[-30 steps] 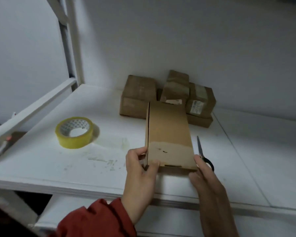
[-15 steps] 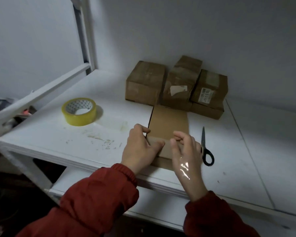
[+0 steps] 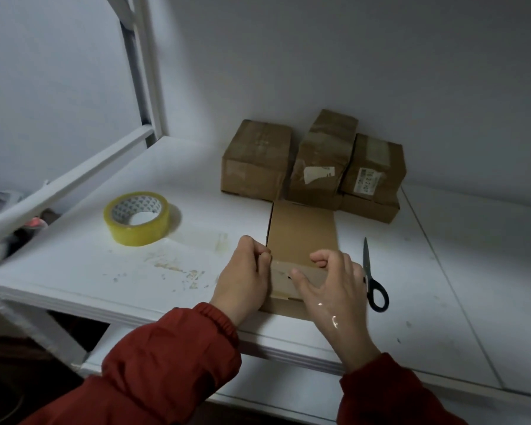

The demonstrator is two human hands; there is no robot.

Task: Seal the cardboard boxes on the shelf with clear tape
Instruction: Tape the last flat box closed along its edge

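1. Currently, a flat cardboard box is lying lengthwise near the front edge of the white shelf, its near end carrying a pale strip of tape.
2. The left hand is gripping the box's left edge, fingers clenched around it.
3. The right hand is holding the near end, fingers curling over the top and thumb pressing on the taped strip.
4. A roll of clear yellowish tape is sitting flat toward the shelf's left edge, well apart from the box.
5. Black-handled scissors are lying just beside the box's right side, blades pointing toward the back.
6. Several taped cardboard boxes are standing huddled along the back edge.
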